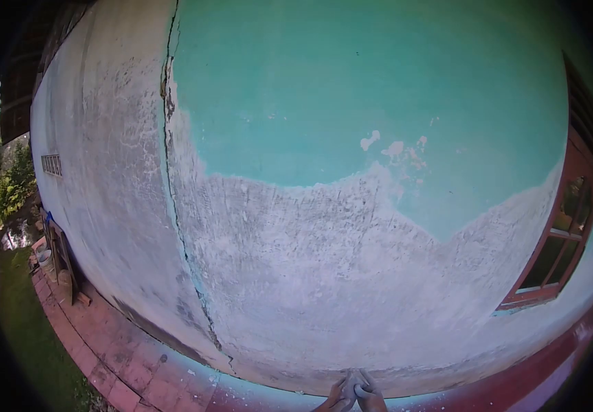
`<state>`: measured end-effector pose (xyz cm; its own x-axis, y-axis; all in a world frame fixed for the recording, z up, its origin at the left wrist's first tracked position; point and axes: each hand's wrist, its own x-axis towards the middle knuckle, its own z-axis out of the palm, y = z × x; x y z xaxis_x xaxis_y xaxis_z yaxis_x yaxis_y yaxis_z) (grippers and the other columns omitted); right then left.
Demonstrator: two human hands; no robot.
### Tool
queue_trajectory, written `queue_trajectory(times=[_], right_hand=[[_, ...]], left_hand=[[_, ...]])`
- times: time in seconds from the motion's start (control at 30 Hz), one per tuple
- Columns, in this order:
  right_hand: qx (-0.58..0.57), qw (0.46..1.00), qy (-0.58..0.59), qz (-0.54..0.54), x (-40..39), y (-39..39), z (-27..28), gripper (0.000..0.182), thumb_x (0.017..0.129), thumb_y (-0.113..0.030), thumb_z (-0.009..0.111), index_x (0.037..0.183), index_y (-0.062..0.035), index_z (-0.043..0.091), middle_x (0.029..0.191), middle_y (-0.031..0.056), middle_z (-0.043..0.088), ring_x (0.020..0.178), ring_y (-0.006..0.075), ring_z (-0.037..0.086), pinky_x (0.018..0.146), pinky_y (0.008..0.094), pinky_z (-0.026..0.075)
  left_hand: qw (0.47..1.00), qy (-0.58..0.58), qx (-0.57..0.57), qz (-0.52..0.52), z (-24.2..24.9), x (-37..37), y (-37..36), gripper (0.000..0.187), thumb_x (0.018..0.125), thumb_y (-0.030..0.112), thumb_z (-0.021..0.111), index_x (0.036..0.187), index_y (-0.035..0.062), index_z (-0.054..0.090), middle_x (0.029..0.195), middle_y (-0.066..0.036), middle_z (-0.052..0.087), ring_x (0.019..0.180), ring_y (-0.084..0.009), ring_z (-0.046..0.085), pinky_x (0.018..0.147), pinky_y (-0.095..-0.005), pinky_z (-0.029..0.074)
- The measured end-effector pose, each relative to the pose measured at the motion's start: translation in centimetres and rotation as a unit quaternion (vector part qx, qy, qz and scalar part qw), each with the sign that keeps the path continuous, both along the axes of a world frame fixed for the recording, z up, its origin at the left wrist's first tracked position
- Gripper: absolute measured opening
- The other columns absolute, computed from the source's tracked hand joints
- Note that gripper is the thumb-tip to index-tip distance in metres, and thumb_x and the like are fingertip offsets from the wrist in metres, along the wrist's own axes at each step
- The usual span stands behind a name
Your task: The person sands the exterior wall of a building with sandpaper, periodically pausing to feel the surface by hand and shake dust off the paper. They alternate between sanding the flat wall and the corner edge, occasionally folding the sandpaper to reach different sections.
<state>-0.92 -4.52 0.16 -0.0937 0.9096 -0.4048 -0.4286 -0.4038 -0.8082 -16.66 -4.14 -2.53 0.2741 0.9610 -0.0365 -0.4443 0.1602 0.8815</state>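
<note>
At the bottom centre, in front of the foot of the wall [296, 288], my left hand [340, 394] and my right hand [368, 393] are close together, with their fingers drawn in and pointing up. Both look dusty and grey. Something pale grey may be between the fingers, but it is too small to make out. Green paint [310, 89] covers the upper wall; below its ragged edge the surface is bare and greyish. A long crack [168, 144] runs down the wall on the left.
A red-framed window [551, 254] is at the right. Pinkish paving [118, 357] runs along the wall, with a bucket [46, 259] and leaning boards [63, 264] at the far left. Grass [25, 323] borders the paving.
</note>
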Motion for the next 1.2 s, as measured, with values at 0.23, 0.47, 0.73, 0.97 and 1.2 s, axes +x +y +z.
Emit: queue_trajectory(times=[0.23, 0.47, 0.73, 0.97, 1.2], right_hand=[[0.088, 0.978, -0.172, 0.077, -1.5, 4.4, 1.4, 0.056, 0.097, -0.034, 0.07, 0.141, -0.0027, 0.054, 0.114, 0.0114, 0.069, 0.093, 0.0195, 0.067, 0.084, 0.0339, 0.054], [0.448, 0.833, -0.324, 0.025, -2.2, 15.6, 24.5, 0.039, 0.096, -0.022, 0.067, 0.128, 0.0, 0.063, 0.105, 0.0028, 0.066, 0.096, 0.0117, 0.058, 0.088, 0.027, 0.045], [0.724, 0.442, -0.488, -0.204, -9.0, 21.8, 40.7, 0.028, 0.091, -0.008, 0.064, 0.119, -0.0035, 0.065, 0.118, 0.0124, 0.064, 0.105, 0.0275, 0.058, 0.099, 0.0381, 0.041], [0.759, 0.296, -0.507, -0.28, -9.8, 25.0, 38.8, 0.027, 0.084, -0.003, 0.065, 0.11, -0.0077, 0.066, 0.115, 0.0107, 0.066, 0.102, 0.0281, 0.058, 0.095, 0.0417, 0.036], [0.811, 0.315, -0.432, -0.238, -7.9, 26.6, 37.8, 0.023, 0.078, -0.004, 0.065, 0.1, -0.0095, 0.066, 0.095, 0.0039, 0.069, 0.087, 0.0233, 0.06, 0.09, 0.0418, 0.037]], left_hand=[[0.939, 0.172, 0.288, 0.08, 5.2, -12.6, 4.3, 0.086, 0.09, -0.019, 0.033, 0.163, 0.0018, -0.006, 0.171, -0.017, -0.005, 0.157, -0.0261, -0.002, 0.123, -0.0364, 0.006], [0.644, 0.502, 0.427, 0.388, 23.5, -28.6, 14.2, 0.091, 0.077, -0.014, 0.053, 0.16, -0.0007, 0.018, 0.163, -0.034, 0.014, 0.149, -0.0539, 0.019, 0.119, -0.0536, 0.025], [0.531, 0.557, 0.388, 0.507, 28.9, -27.5, 23.6, 0.077, 0.095, 0.019, 0.06, 0.158, -0.0044, 0.021, 0.159, -0.042, 0.014, 0.148, -0.0586, 0.015, 0.114, -0.067, 0.023], [0.483, 0.593, 0.341, 0.546, 31.3, -26.0, 24.1, 0.071, 0.105, 0.03, 0.045, 0.155, -0.0135, 0.019, 0.16, -0.042, 0.013, 0.15, -0.0585, 0.009, 0.12, -0.065, 0.01], [0.452, 0.49, 0.469, 0.579, 47.8, -36.9, 29.3, 0.066, 0.109, 0.029, 0.035, 0.156, -0.0128, 0.015, 0.165, -0.032, 0.013, 0.153, -0.052, 0.007, 0.122, -0.0604, 0.011]])
